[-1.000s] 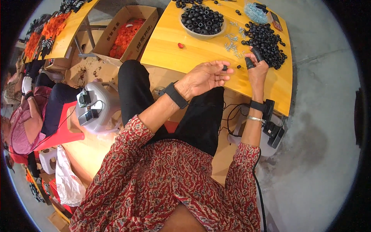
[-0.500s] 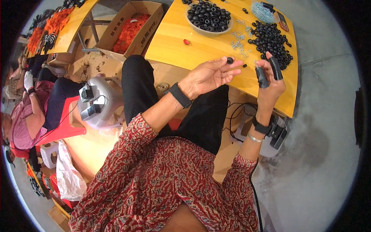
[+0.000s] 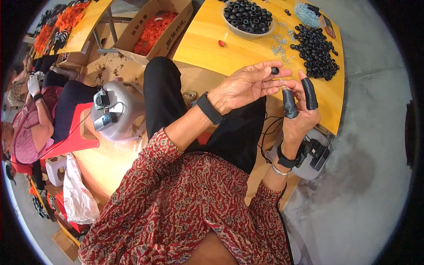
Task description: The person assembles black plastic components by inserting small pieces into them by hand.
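Between thumb and forefinger, my left hand pinches a small round black plastic piece, its other fingers loosely stretched out. My right hand is close beside it, wearing black finger covers on the thumb and one finger. At that thumb's tip a tiny clear piece shows, apparently pinched against a bare finger; its exact shape is too small to tell. Both hands are over the near edge of the yellow table. A heap of similar black pieces lies just beyond my right hand.
A pale bowl full of black pieces stands on the table. Small clear pieces are scattered beside it, near a red bit. A grey stool and a cardboard box stand to the left, where another person sits.
My right hand has come left and down, bringing the clear piece close to my left hand. My left hand still pinches the black piece. The whole view has shifted slightly.
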A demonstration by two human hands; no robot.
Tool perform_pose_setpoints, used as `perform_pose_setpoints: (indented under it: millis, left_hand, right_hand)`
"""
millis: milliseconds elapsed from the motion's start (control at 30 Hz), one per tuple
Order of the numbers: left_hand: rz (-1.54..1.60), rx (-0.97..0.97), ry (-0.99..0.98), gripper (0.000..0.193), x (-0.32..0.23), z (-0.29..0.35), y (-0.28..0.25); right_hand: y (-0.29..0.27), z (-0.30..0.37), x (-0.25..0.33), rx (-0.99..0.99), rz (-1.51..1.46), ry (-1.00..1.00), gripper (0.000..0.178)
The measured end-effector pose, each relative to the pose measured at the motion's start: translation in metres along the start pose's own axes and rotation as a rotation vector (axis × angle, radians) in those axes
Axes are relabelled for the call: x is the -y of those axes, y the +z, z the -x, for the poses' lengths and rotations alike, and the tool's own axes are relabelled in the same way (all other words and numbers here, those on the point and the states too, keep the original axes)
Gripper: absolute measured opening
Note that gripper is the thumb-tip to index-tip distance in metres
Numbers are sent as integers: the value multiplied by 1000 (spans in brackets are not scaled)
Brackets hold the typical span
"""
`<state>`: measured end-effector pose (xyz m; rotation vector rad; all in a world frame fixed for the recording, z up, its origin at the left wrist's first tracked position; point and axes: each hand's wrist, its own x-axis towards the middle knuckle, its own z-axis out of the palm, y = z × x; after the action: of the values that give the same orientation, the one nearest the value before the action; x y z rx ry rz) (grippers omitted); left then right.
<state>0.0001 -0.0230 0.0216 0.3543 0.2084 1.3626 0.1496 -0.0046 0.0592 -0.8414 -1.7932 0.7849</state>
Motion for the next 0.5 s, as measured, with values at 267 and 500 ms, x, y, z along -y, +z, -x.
perform_pose_setpoints:
  millis: [267,500]
  left_hand:
    - [4,11,3,34,3,-1,-5]
    - [-66,33,-13,42,1,1,-2]
  right_hand:
    - [-6,2,0,-77,-46,32,47]
    - [-9,5,2,-92,-86,28,46]
